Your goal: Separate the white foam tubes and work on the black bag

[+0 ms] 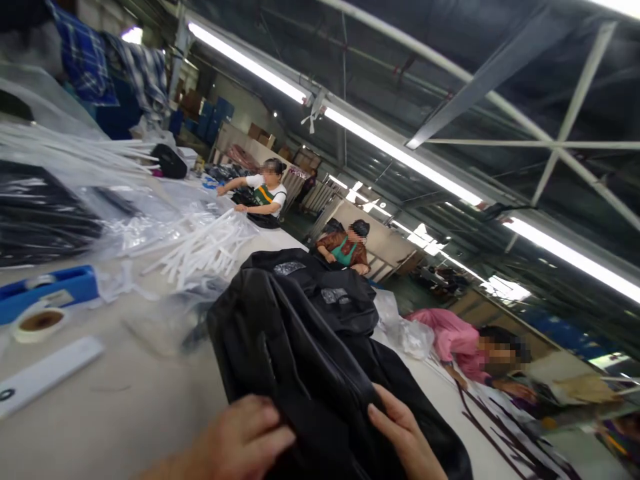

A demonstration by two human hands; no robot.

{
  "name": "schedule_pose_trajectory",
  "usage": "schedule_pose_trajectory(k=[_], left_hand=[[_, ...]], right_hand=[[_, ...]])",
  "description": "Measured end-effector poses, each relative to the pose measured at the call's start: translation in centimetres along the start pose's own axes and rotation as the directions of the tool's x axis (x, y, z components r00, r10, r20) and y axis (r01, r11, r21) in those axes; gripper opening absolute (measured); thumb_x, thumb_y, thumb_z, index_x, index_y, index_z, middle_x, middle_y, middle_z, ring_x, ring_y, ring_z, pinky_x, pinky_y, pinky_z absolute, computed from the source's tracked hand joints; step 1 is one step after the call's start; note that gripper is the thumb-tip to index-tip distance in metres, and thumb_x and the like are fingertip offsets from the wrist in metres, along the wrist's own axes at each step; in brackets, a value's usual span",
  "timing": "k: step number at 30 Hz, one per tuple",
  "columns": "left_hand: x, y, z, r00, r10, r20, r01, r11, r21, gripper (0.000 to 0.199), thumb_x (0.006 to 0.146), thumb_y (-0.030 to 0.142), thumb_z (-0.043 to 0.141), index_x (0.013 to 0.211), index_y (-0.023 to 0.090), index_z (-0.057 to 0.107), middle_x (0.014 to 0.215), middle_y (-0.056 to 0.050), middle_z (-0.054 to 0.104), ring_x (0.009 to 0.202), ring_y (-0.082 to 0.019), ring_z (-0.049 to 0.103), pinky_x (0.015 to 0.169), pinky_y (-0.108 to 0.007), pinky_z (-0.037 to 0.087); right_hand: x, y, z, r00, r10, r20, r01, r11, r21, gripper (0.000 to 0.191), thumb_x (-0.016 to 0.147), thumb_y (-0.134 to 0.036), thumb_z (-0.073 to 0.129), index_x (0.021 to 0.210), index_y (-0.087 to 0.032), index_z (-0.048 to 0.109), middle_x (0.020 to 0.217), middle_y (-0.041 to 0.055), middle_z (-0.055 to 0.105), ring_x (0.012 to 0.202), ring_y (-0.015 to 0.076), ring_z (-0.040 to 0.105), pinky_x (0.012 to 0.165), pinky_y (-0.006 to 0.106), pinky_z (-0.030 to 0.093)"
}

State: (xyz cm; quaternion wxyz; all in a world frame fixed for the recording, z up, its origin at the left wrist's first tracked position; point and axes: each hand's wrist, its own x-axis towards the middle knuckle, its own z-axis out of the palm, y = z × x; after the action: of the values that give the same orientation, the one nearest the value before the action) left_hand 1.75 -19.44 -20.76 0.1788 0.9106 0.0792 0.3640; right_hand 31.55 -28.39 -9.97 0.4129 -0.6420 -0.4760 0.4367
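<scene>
A black backpack [300,347] with a zipped front pocket lies tilted in front of me on the pale table. My left hand [245,437] has its fingers curled on the lower left edge of the backpack. On the other side, my right hand [403,433] pinches the rim between thumb and fingers. Parts of both hands run out of the bottom of the view. Just behind the backpack lie more black bags [345,300], two with shiny clear patches on them.
Left on the table are a blue tape dispenser [75,285], a tape roll [40,323], a white flat strip [50,377], a bundle of white strips [205,250] and plastic bags [135,213]. Black straps [495,427] lie at right. Three co-workers sit or stand along the far side.
</scene>
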Motion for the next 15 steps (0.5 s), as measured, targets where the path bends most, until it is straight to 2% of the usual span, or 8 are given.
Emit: schedule_pose_trajectory(k=[2, 3, 5, 7, 10, 12, 13, 15], left_hand=[[-1.1, -2.9, -0.7, 0.984, -0.150, -0.101, 0.160, 0.982, 0.096, 0.058, 0.088, 0.013, 0.045, 0.144, 0.026, 0.039, 0.132, -0.015, 0.058, 0.122, -0.030, 0.054, 0.103, -0.050, 0.048], [-1.5, -4.2, -0.8, 0.971, -0.209, -0.113, 0.223, 0.966, 0.130, 0.059, 0.085, 0.011, 0.048, 0.142, 0.024, 0.041, 0.137, -0.016, 0.053, 0.127, -0.032, 0.050, 0.105, -0.054, 0.045], [-2.0, -6.4, -1.2, 0.952, -0.302, -0.048, 0.305, 0.937, 0.168, 0.055, 0.080, 0.014, 0.059, 0.134, 0.019, 0.050, 0.145, -0.020, 0.043, 0.135, -0.036, 0.040, 0.110, -0.059, 0.039], [-1.9, -7.6, -1.8, 0.931, -0.351, 0.094, 0.332, 0.927, 0.172, 0.051, 0.074, 0.020, 0.071, 0.123, 0.017, 0.058, 0.146, -0.020, 0.043, 0.135, -0.039, 0.038, 0.111, -0.060, 0.035], [-1.1, -7.9, -3.0, 0.897, -0.337, 0.287, 0.313, 0.941, 0.127, 0.056, 0.070, 0.023, 0.079, 0.122, 0.019, 0.060, 0.137, -0.018, 0.053, 0.127, -0.037, 0.049, 0.107, -0.055, 0.041], [-0.9, -7.3, -3.3, 0.899, -0.304, 0.315, 0.283, 0.953, 0.111, 0.055, 0.070, 0.020, 0.077, 0.123, 0.020, 0.059, 0.135, -0.016, 0.055, 0.123, -0.035, 0.052, 0.105, -0.053, 0.043], [-0.9, -7.0, -3.1, 0.905, -0.295, 0.306, 0.271, 0.955, 0.120, 0.053, 0.070, 0.018, 0.075, 0.121, 0.020, 0.059, 0.136, -0.015, 0.055, 0.123, -0.035, 0.052, 0.106, -0.052, 0.042], [-1.4, -6.2, -2.3, 0.917, -0.294, 0.269, 0.259, 0.953, 0.158, 0.048, 0.071, 0.013, 0.069, 0.117, 0.020, 0.060, 0.137, -0.014, 0.054, 0.124, -0.033, 0.052, 0.106, -0.051, 0.042]], right_hand=[[0.7, 3.4, 1.9, 0.999, 0.027, 0.042, -0.023, 0.997, -0.079, 0.045, 0.081, -0.050, 0.066, 0.117, -0.023, 0.067, 0.111, 0.0078, 0.071, 0.110, 0.0313, 0.061, 0.100, 0.044, 0.044], [1.2, 5.1, 3.1, 0.997, 0.033, 0.064, -0.026, 0.994, -0.110, 0.045, 0.080, -0.052, 0.065, 0.114, -0.021, 0.069, 0.109, 0.0078, 0.072, 0.110, 0.0315, 0.061, 0.100, 0.044, 0.043], [2.2, 7.8, 5.3, 0.993, 0.047, 0.109, -0.032, 0.990, -0.139, 0.046, 0.078, -0.054, 0.066, 0.108, -0.020, 0.071, 0.103, 0.0074, 0.073, 0.106, 0.0316, 0.062, 0.100, 0.044, 0.043], [2.7, 9.3, 6.7, 0.987, 0.067, 0.145, -0.049, 0.991, -0.126, 0.046, 0.075, -0.055, 0.068, 0.105, -0.020, 0.072, 0.097, 0.0063, 0.074, 0.101, 0.0307, 0.063, 0.098, 0.045, 0.044], [2.1, 9.8, 7.0, 0.972, 0.105, 0.212, -0.082, 0.990, -0.115, 0.043, 0.077, -0.053, 0.066, 0.106, -0.022, 0.072, 0.094, 0.0052, 0.073, 0.097, 0.0290, 0.063, 0.095, 0.042, 0.046], [1.2, 10.2, 6.6, 0.973, 0.102, 0.208, -0.059, 0.978, -0.202, 0.043, 0.077, -0.055, 0.064, 0.105, -0.023, 0.072, 0.097, 0.0075, 0.073, 0.097, 0.0302, 0.064, 0.092, 0.043, 0.048], [0.7, 10.7, 6.4, 0.985, 0.081, 0.153, -0.037, 0.961, -0.272, 0.045, 0.076, -0.056, 0.065, 0.104, -0.023, 0.072, 0.104, 0.0100, 0.073, 0.102, 0.0323, 0.064, 0.094, 0.045, 0.048], [0.2, 12.3, 6.5, 0.999, -0.016, -0.035, 0.001, 0.919, -0.394, 0.045, 0.071, -0.059, 0.068, 0.101, -0.025, 0.074, 0.123, 0.0137, 0.067, 0.118, 0.0368, 0.058, 0.104, 0.050, 0.043]])
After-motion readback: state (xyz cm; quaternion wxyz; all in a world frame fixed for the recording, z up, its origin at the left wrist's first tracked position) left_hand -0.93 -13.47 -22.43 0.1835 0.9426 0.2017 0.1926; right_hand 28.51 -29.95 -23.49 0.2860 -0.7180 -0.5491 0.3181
